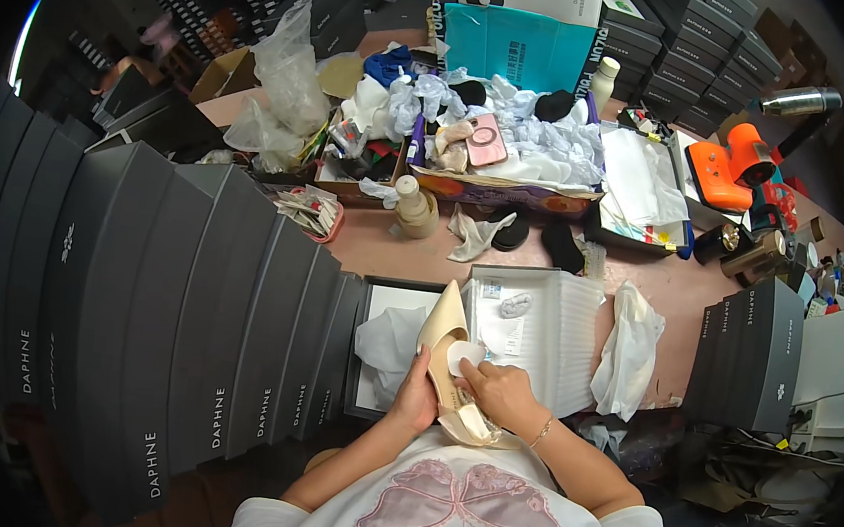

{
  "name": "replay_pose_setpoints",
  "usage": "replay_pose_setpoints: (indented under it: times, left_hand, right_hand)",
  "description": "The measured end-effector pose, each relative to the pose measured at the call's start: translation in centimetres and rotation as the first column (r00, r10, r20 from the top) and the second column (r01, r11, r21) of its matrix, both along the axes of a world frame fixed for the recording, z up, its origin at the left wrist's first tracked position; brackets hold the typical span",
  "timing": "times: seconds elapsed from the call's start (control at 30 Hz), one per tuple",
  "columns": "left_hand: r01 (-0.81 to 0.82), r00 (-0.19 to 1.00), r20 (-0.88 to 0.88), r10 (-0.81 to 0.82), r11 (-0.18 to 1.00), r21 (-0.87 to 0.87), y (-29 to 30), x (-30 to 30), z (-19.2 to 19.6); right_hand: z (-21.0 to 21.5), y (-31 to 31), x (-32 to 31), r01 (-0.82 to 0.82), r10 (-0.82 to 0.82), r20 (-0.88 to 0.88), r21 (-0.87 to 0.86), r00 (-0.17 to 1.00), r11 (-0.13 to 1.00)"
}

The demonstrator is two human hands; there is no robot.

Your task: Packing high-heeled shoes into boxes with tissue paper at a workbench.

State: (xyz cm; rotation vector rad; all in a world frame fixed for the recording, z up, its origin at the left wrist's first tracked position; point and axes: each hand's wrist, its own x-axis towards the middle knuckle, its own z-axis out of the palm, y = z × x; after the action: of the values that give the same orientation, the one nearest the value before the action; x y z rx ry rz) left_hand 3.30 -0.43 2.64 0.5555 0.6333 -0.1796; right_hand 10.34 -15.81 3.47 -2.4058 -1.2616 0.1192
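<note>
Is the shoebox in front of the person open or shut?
Open: the shoebox has no lid on, and white tissue paper shows inside it.

Both hands [461, 392] holding cream pointed shoe [446, 351], open grey box [390, 346] beneath

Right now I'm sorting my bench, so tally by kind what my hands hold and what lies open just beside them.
Cream pointed shoe, steadied by the left hand: 1
White pad, pressed into it by the right hand: 1
Open grey shoebox tray with white tissue: 1
White box lid holding small packets: 1
Total: 4
</note>
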Motion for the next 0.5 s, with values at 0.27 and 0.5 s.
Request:
replay_pose_setpoints:
  times: [0.27,0.5]
  left_hand:
    - [-0.076,0.995,0.083,0.056,0.963,0.260,-1.6,-1.0,-1.1]
    - [-0.094,0.940,0.034,-0.338,-0.164,0.982,7.0,-1.7,3.8]
  right_hand:
    - [3.1,-0.6,-0.5,0.085,-0.063,-0.175,0.125,0.983,0.988]
    - [3.5,-5.7,2.1,0.447,-0.312,-0.411,0.289,0.857,0.847]
